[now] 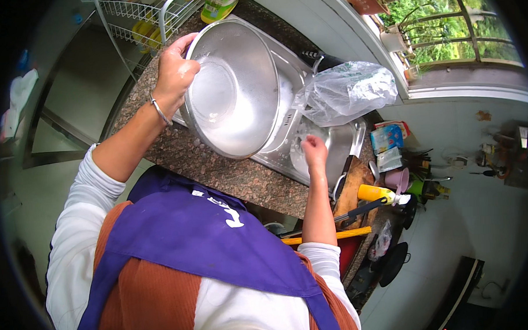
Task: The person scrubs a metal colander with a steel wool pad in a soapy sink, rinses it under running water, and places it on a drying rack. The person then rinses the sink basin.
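My left hand (175,72) grips the rim of a large stainless steel mesh strainer (233,87), tilted over the left bowl of the double sink, with its inside facing me. Nothing shows in it except a bright wet-looking glare. My right hand (316,152) is over the right sink bowl (340,149), fingers curled and slightly blurred; whether it holds anything is hidden. Beneath it something pale and see-through lies in the bowl, too unclear to name. A crumpled clear plastic bag (348,92) hangs about the faucet, beyond my right hand.
Granite countertop (203,167) runs along the sink's near edge. At the right stand a wooden cutting board (354,183), a yellow bottle (374,192) and a pink cup (396,179). A white wire rack (132,21) and a yellow jug (220,5) stand at the far left.
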Tool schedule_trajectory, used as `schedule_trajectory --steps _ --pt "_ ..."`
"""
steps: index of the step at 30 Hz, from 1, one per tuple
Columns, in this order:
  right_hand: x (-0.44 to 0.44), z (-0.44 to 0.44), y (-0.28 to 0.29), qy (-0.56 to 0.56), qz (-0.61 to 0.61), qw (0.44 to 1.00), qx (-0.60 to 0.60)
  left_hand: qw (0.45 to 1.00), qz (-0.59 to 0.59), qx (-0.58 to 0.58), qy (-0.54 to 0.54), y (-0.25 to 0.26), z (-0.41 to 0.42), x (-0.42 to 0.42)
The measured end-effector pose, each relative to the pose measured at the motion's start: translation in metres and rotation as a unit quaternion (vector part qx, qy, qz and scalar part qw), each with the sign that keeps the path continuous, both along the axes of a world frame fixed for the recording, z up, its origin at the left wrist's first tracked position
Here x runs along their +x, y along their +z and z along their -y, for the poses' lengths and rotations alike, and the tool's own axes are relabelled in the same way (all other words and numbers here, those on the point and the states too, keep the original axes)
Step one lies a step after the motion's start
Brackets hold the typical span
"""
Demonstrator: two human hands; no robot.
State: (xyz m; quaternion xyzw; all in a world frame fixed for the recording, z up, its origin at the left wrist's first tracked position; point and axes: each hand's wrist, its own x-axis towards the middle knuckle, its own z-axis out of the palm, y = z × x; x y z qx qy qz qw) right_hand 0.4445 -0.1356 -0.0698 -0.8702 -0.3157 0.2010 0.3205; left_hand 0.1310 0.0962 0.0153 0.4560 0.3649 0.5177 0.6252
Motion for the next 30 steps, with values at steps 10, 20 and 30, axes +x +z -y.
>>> schedule_trajectory --steps 10,20,30 --pt "-0.093 -0.047 0.023 -0.014 -0.378 0.923 0.068 0.999 0.007 -0.039 -0.036 0.005 0.001 -0.013" --pt "-0.094 -0.044 -0.025 -0.060 -0.321 0.927 0.182 0.974 -0.065 -0.174 -0.129 -0.027 -0.004 -0.047" --pt "-0.050 -0.057 -0.010 -0.194 -0.383 0.866 0.257 0.934 -0.161 -0.250 -0.196 -0.028 0.012 -0.052"
